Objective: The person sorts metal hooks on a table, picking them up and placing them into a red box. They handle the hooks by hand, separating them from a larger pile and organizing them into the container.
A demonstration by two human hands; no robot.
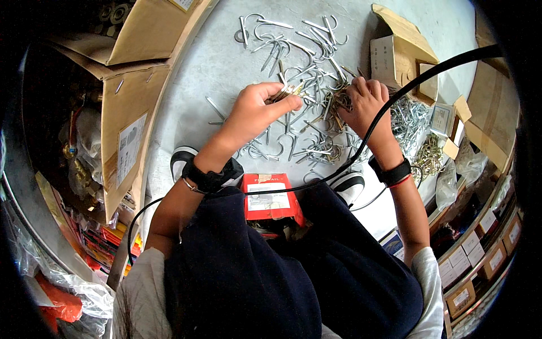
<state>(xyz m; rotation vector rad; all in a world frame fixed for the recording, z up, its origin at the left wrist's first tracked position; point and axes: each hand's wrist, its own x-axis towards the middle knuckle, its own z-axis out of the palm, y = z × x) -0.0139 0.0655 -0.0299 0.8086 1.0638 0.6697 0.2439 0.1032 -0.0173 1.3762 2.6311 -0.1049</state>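
Note:
Metal J-shaped hooks [322, 42] lie scattered over the grey floor in front of me, many of them silver and some dull yellowish. My left hand [251, 110] is closed, with a small bunch of yellowish metal hooks [291, 89] pinched between thumb and fingers above the pile. To its right, my right hand [367, 104] reaches down into the hooks, its fingers curled over a cluster of brownish hooks [342, 100]. The fingertips are partly hidden among the metal, so how many pieces it grips cannot be made out.
A denser silver heap [409, 121] and a small brass-coloured heap [430, 158] lie at right, near an open cardboard box [384, 56]. Between my shoes sits a red box [271, 198]. Large cartons [127, 141] stand left. A black cable [435, 70] crosses the view before my right hand.

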